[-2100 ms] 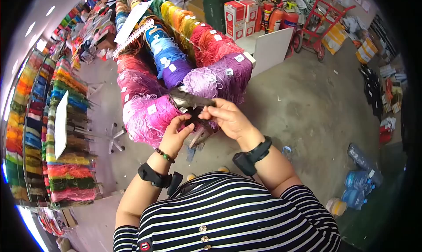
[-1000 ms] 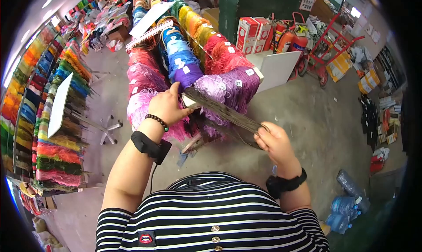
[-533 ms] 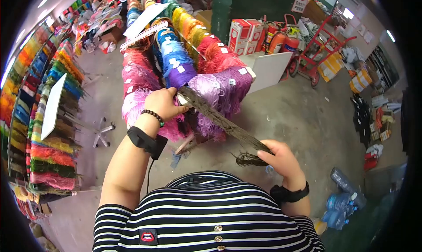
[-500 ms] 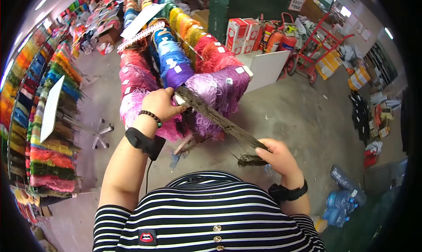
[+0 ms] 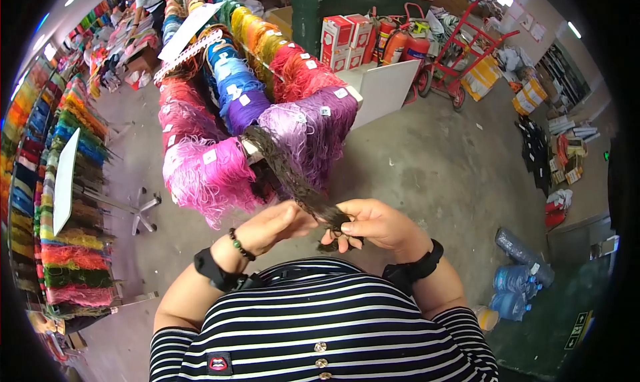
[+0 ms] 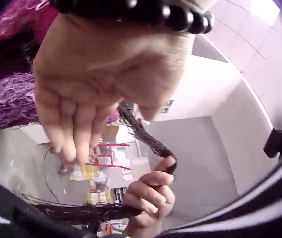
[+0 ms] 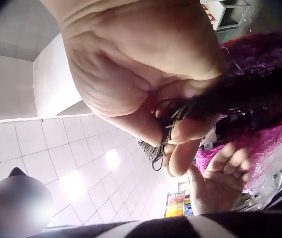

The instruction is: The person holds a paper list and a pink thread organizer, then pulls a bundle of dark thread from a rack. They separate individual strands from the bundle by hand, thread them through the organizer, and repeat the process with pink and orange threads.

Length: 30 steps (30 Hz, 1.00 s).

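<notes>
Dark yarn is held by a right hand

The top of the dark yarn is hung at the near end of a rack, between pink yarn and purple yarn. From there it is stretched down on a slant to the right hand. The grip of the right hand is clamped on its low part, which is pinched between the thumb and the fingers. In the right wrist view, small loops of it are seen poking out by those fingers. The left hand is held just beside the dark yarn, with its fingers put out straight. Whether the yarn is touched by it cannot be told. A bead bracelet is worn on the left wrist, and a striped shirt is worn by the person.

Farther back, blue yarn and red yarn are hung in rows, with small white tags stuck on. A long white board is laid across them. On the far right, a red cart is stood near fire extinguishers and red and white boxes. Blue water bottles are set on the floor
</notes>
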Tool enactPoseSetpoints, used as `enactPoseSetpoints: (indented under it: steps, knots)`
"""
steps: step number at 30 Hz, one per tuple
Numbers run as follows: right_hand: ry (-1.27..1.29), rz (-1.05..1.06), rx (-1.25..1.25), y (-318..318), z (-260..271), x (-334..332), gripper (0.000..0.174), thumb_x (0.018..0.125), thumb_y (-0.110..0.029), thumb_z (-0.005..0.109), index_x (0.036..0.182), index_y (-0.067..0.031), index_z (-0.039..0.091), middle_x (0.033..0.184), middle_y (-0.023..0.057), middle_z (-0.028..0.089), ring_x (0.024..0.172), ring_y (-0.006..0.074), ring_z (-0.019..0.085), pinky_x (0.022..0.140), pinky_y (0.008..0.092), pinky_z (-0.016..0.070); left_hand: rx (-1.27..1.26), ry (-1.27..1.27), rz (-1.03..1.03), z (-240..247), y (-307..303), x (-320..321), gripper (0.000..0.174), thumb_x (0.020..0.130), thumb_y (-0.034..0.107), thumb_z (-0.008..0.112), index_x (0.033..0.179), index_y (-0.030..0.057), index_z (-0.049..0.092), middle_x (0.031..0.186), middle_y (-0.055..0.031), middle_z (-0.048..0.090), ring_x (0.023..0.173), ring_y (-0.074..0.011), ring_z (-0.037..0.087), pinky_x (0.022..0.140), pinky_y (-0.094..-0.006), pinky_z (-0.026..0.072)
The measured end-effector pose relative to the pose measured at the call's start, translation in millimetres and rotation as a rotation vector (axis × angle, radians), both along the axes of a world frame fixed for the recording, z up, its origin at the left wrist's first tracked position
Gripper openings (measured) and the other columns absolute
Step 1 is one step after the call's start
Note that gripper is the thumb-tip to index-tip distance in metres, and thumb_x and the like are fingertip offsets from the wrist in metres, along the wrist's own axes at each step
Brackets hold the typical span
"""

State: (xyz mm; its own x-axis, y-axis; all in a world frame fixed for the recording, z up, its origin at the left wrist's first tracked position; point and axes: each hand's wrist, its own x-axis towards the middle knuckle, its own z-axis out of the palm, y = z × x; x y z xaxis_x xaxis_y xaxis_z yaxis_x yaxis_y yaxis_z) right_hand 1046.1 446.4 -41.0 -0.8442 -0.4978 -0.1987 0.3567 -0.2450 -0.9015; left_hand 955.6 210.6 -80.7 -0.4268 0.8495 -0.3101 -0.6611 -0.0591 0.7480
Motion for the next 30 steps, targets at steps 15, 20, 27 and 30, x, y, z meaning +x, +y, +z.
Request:
enactPoseSetpoints:
  steps: [15, 20, 27, 30]
  knots:
    - [-0.11, -0.013, 0.124, -11, -45, 27, 0.024, 0.097, -0.017, 0.05, 0.114, -0.0015, 0.056, 0.088, 0.0102, 0.066, 0.061, 0.0051, 0.052, 0.052, 0.0178, 0.0355, -0.156, 0.428, 0.965, 18, -42, -21, 0.034, 0.097, 0.023, 0.051, 0.128, 0.0098, 0.049, 0.128, -0.005, 0.057, 0.115, -0.0159, 0.054, 0.091, -0.029, 0.0433]
    - [-0.09, 0.107, 0.039, -42, -48, 36, 0.036, 0.095, -0.02, 0.053, 0.126, -0.0014, 0.05, 0.103, 0.0146, 0.064, 0.076, 0.0106, 0.059, 0.06, 0.02, 0.0426, -0.213, -0.047, 0.382, -57, -52, 28, 0.046, 0.092, 0.047, 0.055, 0.115, 0.0074, 0.055, 0.113, -0.0093, 0.062, 0.1, -0.0173, 0.057, 0.082, -0.0326, 0.0461]
    - [-0.257, 0.249, 0.155, -79, -75, 50, 0.042, 0.094, -0.022, 0.056, 0.131, -0.0049, 0.045, 0.114, 0.0098, 0.061, 0.096, 0.0139, 0.057, 0.082, 0.0287, 0.0463, 0.312, -0.443, 0.292, -86, -30, 41, 0.049, 0.095, 0.038, 0.053, 0.133, 0.0068, 0.044, 0.129, -0.0173, 0.055, 0.118, -0.0276, 0.054, 0.095, -0.0424, 0.0478]
    - [-0.2, 0.195, 0.129, -73, -107, 57, 0.043, 0.094, -0.021, 0.057, 0.132, -0.0041, 0.045, 0.116, 0.0098, 0.061, 0.1, 0.0133, 0.056, 0.086, 0.0292, 0.0459, 0.264, -0.215, 0.399, -57, -35, 31, 0.037, 0.097, 0.024, 0.052, 0.126, 0.0013, 0.05, 0.108, -0.0152, 0.066, 0.098, -0.0246, 0.065, 0.09, -0.0395, 0.0532]
